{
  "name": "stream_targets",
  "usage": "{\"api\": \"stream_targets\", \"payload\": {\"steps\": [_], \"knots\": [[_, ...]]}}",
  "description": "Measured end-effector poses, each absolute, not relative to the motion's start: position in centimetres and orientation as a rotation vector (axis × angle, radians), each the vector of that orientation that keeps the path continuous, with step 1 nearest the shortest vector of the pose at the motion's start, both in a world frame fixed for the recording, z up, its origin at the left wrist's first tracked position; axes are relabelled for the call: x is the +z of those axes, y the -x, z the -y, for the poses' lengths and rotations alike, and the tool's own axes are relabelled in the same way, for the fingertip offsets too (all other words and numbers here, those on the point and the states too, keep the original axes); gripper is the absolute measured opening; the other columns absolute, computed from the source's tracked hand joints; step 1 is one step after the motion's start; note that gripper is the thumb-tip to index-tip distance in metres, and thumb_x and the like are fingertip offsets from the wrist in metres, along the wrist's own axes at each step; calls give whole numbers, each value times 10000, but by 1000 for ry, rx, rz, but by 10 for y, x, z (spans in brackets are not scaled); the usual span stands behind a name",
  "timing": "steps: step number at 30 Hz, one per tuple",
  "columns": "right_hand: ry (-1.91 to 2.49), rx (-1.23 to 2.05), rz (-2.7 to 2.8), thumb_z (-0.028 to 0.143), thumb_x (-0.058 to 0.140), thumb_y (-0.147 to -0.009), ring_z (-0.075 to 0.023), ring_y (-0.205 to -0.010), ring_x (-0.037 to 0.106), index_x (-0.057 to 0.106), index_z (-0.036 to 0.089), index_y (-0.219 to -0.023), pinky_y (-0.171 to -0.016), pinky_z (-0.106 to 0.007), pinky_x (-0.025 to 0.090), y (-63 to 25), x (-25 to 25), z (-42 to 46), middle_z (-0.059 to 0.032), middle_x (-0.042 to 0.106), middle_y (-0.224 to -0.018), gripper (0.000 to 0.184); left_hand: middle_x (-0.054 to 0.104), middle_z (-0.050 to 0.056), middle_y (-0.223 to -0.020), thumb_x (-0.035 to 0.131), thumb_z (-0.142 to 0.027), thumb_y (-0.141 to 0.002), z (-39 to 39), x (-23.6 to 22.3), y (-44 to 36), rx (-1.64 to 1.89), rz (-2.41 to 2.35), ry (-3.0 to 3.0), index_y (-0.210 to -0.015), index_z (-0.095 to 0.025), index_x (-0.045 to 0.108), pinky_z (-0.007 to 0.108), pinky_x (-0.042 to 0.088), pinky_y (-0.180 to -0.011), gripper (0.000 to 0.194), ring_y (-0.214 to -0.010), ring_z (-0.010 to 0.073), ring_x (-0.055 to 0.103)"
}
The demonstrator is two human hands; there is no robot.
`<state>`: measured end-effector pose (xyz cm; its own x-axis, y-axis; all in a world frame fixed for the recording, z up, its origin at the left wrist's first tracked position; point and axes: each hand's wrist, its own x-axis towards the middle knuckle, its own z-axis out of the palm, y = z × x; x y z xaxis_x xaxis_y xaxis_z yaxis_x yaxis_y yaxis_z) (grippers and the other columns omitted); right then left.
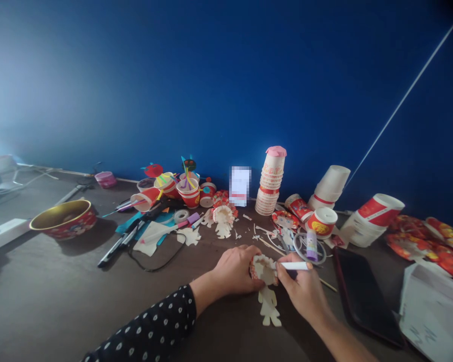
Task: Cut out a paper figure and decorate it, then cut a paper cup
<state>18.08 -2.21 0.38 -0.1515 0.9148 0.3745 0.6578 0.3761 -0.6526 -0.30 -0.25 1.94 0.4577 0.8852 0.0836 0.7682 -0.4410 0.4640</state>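
Observation:
My left hand (pixel 236 269) is closed on a small paper figure (pixel 267 291), gripping its frilly round head with a red-patterned rim against the dark table (pixel 60 301). The figure's cream body and legs lie flat toward me. In my right hand (pixel 304 289) a white pen (pixel 295 265) is pinched, lying nearly level with its tip at the figure's head. Both hands meet at the table's near middle.
A black phone (pixel 362 294) lies right of my right hand, a white box (pixel 434 311) beyond it. Stacks of red and white paper cups (pixel 271 183), another paper figure (pixel 223 218), a purple glue stick (pixel 311 245), markers, tape and scraps crowd the back. A gold bowl (pixel 63 217) sits left.

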Motion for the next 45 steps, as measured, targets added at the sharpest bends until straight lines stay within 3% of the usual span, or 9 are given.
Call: {"api": "stream_targets", "payload": {"steps": [12, 39, 45], "knots": [[1395, 456, 1911, 333, 449, -851, -190, -516, 612, 532, 207, -763, -517, -266, 435, -180, 4, 21, -3, 638, -555, 175, 623, 33, -975, 656, -424, -567, 2, 17, 3, 458, -1402, -2349, -1039, -253, 517, 320, 454, -779, 520, -888, 231, 600], [1386, 326, 1867, 309, 465, -820, -175, -463, 582, 537, 208, -679, -500, -265, 449, -180, 5, 22, 1, 614, -509, 187, 614, 42, -1013, 651, -429, -576, 3, 21, 3, 414, -1413, -2336, -1071, -253, 505, 330, 443, -815, 546, -926, 237, 587], [1350, 456, 1662, 371, 488, -824, -158, -413, 562, 528, 199, -719, -434, -243, 463, -182, 6, 25, 11, 586, -494, 206, 622, 38, -1001, 654, -420, -572, 3, 20, 3, 443, -1404, -2339, -1044, -254, 519, 329, 444, -807, 518, -914, 236, 591]]}}
